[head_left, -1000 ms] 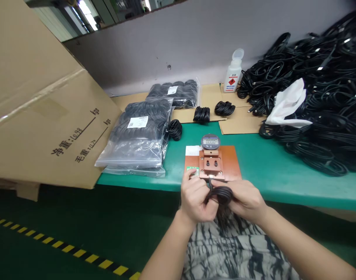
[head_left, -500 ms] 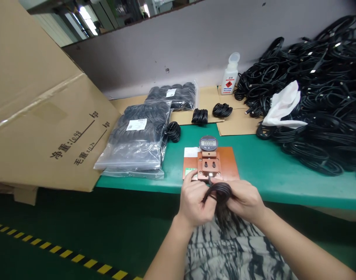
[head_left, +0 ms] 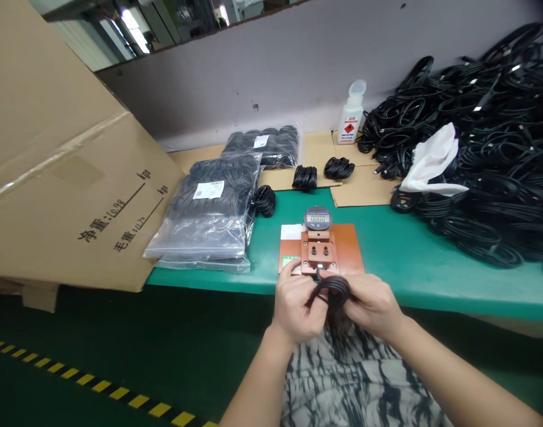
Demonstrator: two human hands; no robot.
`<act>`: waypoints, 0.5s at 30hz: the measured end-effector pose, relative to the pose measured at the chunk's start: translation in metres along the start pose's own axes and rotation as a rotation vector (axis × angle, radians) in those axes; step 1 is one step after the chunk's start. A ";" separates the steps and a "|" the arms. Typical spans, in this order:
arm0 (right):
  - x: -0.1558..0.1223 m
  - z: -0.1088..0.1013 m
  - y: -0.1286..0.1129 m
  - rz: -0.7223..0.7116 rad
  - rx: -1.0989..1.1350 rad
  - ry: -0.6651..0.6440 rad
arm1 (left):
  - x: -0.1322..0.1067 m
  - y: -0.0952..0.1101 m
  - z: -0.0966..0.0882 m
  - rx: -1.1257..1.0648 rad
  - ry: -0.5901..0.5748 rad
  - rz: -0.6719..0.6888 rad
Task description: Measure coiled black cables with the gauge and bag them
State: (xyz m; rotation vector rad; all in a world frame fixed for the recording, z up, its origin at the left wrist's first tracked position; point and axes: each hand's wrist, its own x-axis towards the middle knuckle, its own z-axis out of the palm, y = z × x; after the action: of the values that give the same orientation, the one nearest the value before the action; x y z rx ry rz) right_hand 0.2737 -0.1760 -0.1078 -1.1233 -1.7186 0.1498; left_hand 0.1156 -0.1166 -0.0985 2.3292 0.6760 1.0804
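A coiled black cable (head_left: 337, 286) is held between both hands at the table's front edge. My left hand (head_left: 298, 305) is closed around the coil's left side, its index finger stretched to the base of the gauge. My right hand (head_left: 372, 302) grips the coil's right side, fingers closed near the plug end. That connector points at the front of the orange-brown test fixture (head_left: 322, 252); whether it sits inside cannot be made out. On top of the fixture a round digital gauge (head_left: 318, 218) reads zeros.
Clear bags of coiled cables (head_left: 209, 207) lie on the left beside a large cardboard box (head_left: 97, 196). Loose coils (head_left: 305, 177) rest on cardboard behind the gauge. A white bottle (head_left: 350, 115) with its cap up, a white cloth (head_left: 434, 160) and a big cable heap (head_left: 485, 196) are right.
Both hands and the coil have shifted very slightly left. The gauge still shows zeros, and both hands keep their hold.
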 end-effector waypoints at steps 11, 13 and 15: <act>0.002 0.001 -0.002 0.040 -0.026 -0.003 | 0.000 0.001 0.000 -0.011 0.014 -0.009; 0.002 0.001 -0.002 0.048 -0.029 -0.005 | 0.001 0.001 0.000 -0.015 0.018 -0.008; 0.002 0.001 -0.002 0.059 -0.033 -0.007 | 0.002 0.002 0.001 -0.018 0.018 -0.007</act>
State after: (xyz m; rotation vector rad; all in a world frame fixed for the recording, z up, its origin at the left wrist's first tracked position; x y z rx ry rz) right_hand 0.2713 -0.1753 -0.1054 -1.1998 -1.7004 0.1629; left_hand 0.1174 -0.1168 -0.0970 2.3026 0.6776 1.1015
